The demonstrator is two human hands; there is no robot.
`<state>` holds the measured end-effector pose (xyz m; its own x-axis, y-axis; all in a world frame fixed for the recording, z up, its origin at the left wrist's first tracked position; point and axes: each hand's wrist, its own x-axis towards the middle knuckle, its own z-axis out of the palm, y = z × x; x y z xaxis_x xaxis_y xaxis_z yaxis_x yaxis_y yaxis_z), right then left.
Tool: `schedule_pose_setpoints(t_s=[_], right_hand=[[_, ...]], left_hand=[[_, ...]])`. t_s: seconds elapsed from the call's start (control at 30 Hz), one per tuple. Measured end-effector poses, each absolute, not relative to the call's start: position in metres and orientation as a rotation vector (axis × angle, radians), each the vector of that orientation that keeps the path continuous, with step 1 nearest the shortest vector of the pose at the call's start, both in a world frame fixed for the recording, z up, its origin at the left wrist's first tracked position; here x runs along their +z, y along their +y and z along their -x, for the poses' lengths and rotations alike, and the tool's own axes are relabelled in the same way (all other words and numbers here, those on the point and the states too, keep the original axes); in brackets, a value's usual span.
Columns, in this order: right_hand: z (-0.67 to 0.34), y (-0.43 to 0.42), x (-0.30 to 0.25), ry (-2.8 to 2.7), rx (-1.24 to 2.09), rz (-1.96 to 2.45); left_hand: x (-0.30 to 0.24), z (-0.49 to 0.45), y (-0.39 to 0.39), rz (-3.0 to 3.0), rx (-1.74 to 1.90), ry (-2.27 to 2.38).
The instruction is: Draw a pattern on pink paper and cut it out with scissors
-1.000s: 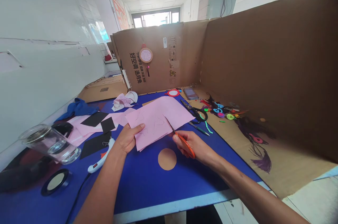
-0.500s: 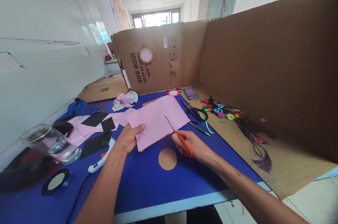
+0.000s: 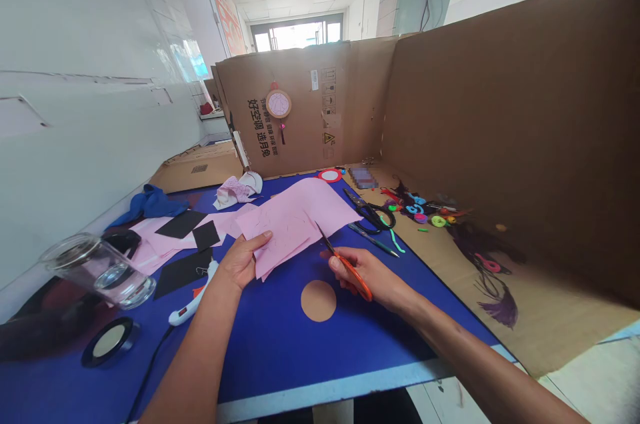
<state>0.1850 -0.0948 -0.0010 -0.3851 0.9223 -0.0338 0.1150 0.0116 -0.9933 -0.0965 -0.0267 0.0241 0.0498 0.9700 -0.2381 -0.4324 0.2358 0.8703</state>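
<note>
My left hand (image 3: 245, 259) pinches the left edge of a pink sheet (image 3: 293, 221), thumb on top. Thin drawn lines show on the sheet, and its lower right side has a cut that parts it into flaps. My right hand (image 3: 357, 271) grips orange-handled scissors (image 3: 353, 271), their blades pointing up and left at the sheet's right part. The blades look parted a little. Below the sheet, a round brown cardboard disc (image 3: 319, 301) lies on the blue table (image 3: 280, 357).
On the left are a glass of water (image 3: 117, 274), a white glue gun (image 3: 193, 297), black pieces (image 3: 183, 272) and a round black-rimmed object (image 3: 107, 343). Black scissors (image 3: 370, 211), a pen (image 3: 375, 241) and colourful trinkets (image 3: 420, 211) lie right. Cardboard walls (image 3: 500, 124) stand behind and right.
The scissors have drawn back slightly right and down, with their blades more apart. The sheet's lower right now shows an open cut, and its far part bulges upward.
</note>
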Motion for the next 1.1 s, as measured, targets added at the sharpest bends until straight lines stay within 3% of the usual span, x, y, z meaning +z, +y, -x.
schedule_pose_setpoints(t_s=[1.1], right_hand=[[-0.169, -0.095, 0.013, -1.407, 1.439, 1.204]], left_hand=[[0.02, 0.091, -0.03, -0.759, 1.194, 0.93]])
